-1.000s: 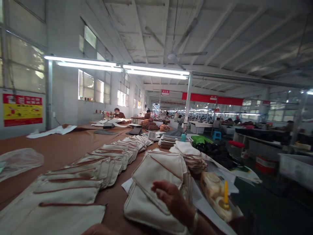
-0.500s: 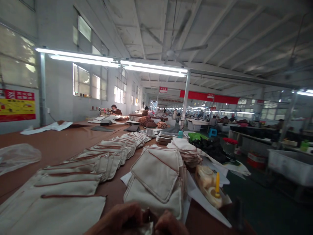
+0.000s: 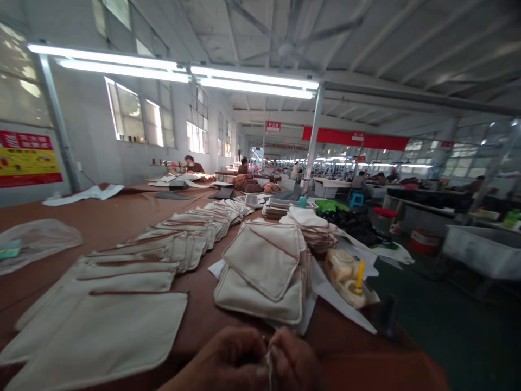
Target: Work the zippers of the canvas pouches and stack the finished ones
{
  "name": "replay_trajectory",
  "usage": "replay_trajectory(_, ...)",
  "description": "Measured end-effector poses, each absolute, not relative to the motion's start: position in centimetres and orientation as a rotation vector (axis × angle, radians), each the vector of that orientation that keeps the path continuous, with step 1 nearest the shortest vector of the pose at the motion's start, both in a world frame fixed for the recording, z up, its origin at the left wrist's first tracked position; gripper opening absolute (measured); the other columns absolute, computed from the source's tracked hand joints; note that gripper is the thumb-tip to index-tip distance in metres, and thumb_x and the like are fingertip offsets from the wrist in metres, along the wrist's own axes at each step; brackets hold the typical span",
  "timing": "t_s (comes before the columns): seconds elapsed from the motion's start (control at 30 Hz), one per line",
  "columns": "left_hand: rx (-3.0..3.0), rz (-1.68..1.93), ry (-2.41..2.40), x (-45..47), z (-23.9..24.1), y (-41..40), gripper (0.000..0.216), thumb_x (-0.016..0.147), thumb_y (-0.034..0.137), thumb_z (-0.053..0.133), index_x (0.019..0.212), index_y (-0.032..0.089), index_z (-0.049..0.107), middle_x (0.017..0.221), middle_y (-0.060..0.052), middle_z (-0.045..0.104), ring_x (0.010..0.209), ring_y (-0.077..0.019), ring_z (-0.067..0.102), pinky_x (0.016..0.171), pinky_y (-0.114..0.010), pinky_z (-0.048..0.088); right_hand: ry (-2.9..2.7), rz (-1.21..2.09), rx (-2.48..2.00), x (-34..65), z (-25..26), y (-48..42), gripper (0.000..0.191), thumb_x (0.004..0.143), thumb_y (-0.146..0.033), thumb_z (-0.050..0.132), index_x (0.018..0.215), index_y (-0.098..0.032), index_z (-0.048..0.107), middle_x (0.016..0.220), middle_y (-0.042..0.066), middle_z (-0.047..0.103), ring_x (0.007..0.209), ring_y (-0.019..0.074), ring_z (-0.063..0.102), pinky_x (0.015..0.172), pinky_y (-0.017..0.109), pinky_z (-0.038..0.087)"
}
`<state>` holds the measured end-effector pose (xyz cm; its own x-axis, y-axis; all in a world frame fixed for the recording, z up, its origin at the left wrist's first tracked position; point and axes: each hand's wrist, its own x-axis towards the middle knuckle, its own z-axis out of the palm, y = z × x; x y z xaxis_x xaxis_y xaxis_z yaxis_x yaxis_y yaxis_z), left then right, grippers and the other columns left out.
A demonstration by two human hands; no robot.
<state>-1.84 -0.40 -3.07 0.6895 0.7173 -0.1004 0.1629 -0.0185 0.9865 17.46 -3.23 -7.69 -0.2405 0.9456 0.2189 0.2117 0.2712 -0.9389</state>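
Note:
At the bottom of the head view, my left hand (image 3: 230, 359) and my right hand (image 3: 293, 358) are close together, fingers pinched on a small pale strip (image 3: 270, 365). The strip looks like cloth, but most of it is hidden by my fingers. Just beyond my hands lies a stack of cream fabric panels (image 3: 260, 271) with brown edging, the top one turned at an angle. To the left, a long row of overlapping cream panels (image 3: 122, 320) with brown-trimmed edges runs away from me. My hands touch neither the stack nor the row.
Right of the stack, a yellowed plastic container (image 3: 342, 266) with a yellow nozzle (image 3: 360, 276) stands on white paper. A clear plastic bag (image 3: 44, 239) lies on the brown tabletop (image 3: 134, 217) at left. A light-coloured bin (image 3: 484, 250) stands to the right. People sit farther back.
The view has tipped downward, so the table and my hands appear higher. My hands have come closer together around the pale strip. The panels look undisturbed.

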Motion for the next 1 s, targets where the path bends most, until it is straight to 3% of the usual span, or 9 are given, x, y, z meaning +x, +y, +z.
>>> replay_trajectory(0.1, 1.426, 0.517, 0.662, -1.8, -3.0, -0.7, 0.036, 0.076, 0.045, 0.073, 0.082, 0.012, 0.059, 0.072, 0.002, 0.049, 0.065, -0.0105, 0.036, 0.059, -0.02, 0.03, -1.41, 1.388, -0.966, 17.8, -7.6, -3.6, 0.039, 0.09, -0.056, 0.052, 0.077, -0.019, 0.048, 0.063, -0.005, 0.038, 0.055, 0.0103, 0.032, 0.049, 0.021, 0.029)
replay_trajectory(0.17, 1.353, 0.498, 0.649, -1.8, -3.0, -0.6, 0.035, 0.076, 0.042, 0.074, 0.083, 0.012, 0.06, 0.074, 0.001, 0.052, 0.065, -0.0101, 0.038, 0.059, -0.02, 0.031, -1.331, 1.489, -0.919, 18.1, -7.7, -3.8, 0.038, 0.09, -0.053, 0.054, 0.077, -0.019, 0.048, 0.064, -0.005, 0.036, 0.056, 0.0095, 0.027, 0.049, 0.02, 0.026)
replay_trajectory(0.4, 1.296, 0.496, 0.698, -1.1, -2.5, -0.5, 0.036, 0.076, 0.045, 0.074, 0.078, 0.011, 0.062, 0.069, 0.002, 0.053, 0.061, -0.0086, 0.039, 0.055, -0.019, 0.028, -1.336, 1.511, -0.939, 18.5, -7.8, -4.0, 0.032, 0.095, -0.047, 0.051, 0.081, -0.018, 0.051, 0.063, -0.006, 0.037, 0.054, 0.0088, 0.028, 0.047, 0.02, 0.024)
replay_trajectory(0.73, 1.143, 0.47, 0.661, -1.0, -2.5, -0.3, 0.028, 0.069, 0.034, 0.08, 0.078, 0.01, 0.068, 0.076, -0.004, 0.063, 0.063, -0.0098, 0.049, 0.058, -0.019, 0.037, -1.306, 1.532, -0.935, 18.7, -7.8, -4.1, 0.029, 0.093, -0.043, 0.053, 0.078, -0.018, 0.05, 0.064, -0.005, 0.035, 0.056, 0.0097, 0.027, 0.049, 0.021, 0.025)
replay_trajectory(0.9, 1.206, 0.45, 0.767, -0.4, -2.0, -0.6, 0.019, 0.067, 0.026, 0.073, 0.075, 0.01, 0.068, 0.068, -0.001, 0.061, 0.057, -0.0094, 0.046, 0.054, -0.019, 0.033, -1.416, 1.403, -0.962, 18.8, -6.9, -4.3, 0.046, 0.096, -0.057, 0.036, 0.076, -0.018, 0.05, 0.066, -0.003, 0.039, 0.057, 0.011, 0.029, 0.049, 0.023, 0.026)
replay_trajectory(1.0, 1.354, 0.466, 0.795, 0.0, -1.5, -0.8, 0.008, 0.068, 0.017, 0.064, 0.072, 0.01, 0.066, 0.064, 0.002, 0.056, 0.058, -0.0089, 0.041, 0.054, -0.019, 0.029, -1.518, 1.399, -0.956, 18.9, -5.9, -4.3, 0.042, 0.087, -0.059, 0.054, 0.08, -0.018, 0.051, 0.068, -0.003, 0.041, 0.061, 0.0114, 0.032, 0.052, 0.022, 0.028)
